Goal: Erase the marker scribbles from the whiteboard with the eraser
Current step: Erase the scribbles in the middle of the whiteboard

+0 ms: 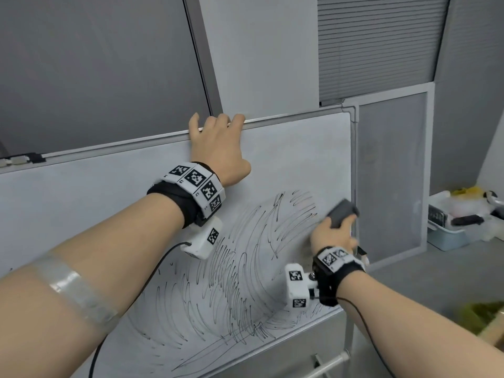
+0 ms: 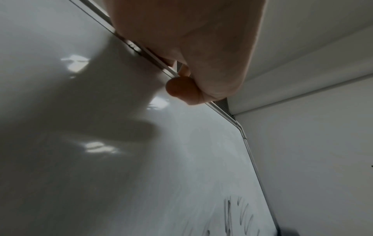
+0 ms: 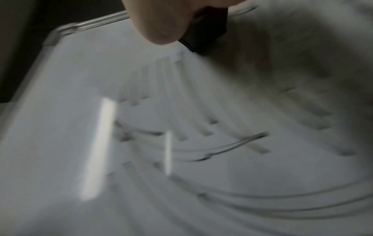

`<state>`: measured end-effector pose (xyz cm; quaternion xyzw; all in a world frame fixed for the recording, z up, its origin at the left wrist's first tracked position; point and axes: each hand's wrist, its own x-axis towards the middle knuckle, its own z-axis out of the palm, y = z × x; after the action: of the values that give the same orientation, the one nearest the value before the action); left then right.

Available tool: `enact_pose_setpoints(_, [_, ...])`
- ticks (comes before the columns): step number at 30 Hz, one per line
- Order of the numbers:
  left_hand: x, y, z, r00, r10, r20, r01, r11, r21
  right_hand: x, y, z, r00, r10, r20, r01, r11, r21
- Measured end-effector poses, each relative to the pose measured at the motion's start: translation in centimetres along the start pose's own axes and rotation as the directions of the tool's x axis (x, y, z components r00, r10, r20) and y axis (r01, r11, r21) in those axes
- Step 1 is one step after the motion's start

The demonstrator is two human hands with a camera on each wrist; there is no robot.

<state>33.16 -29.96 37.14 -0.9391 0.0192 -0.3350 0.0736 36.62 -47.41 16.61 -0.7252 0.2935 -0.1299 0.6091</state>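
Observation:
A white whiteboard (image 1: 81, 192) with a metal frame fills the head view. Black marker scribbles (image 1: 231, 282) cover its lower right part. My left hand (image 1: 218, 143) grips the board's top edge, fingers curled over the frame; the left wrist view shows the thumb (image 2: 181, 89) against the board face. My right hand (image 1: 332, 233) holds a dark grey eraser (image 1: 342, 212) against the board near its right edge, at the upper right end of the scribbles. In the blurred right wrist view the eraser (image 3: 207, 32) sits under my fingers on the whiteboard (image 3: 80, 79).
A second framed panel (image 1: 392, 173) stands to the right of the board. A light blue bin (image 1: 447, 236) with clutter sits on the floor at far right. A yellow-green object (image 1: 482, 315) lies low right. A black clip (image 1: 35, 157) sits on the board's top left edge.

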Motion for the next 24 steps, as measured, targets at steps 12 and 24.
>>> enact_pose_setpoints(12, [0.2,0.1,-0.2,1.0,-0.019,0.024,0.02,0.999,-0.028,-1.8,-0.6,0.1,0.991,0.122,0.046,-0.126,0.988,0.09])
enact_pose_setpoints(24, [-0.1,0.6,-0.7,0.999,-0.011,0.03,0.012,0.999,-0.043,-5.0,0.4,3.2,0.998,-0.062,0.022,0.059,0.99,0.129])
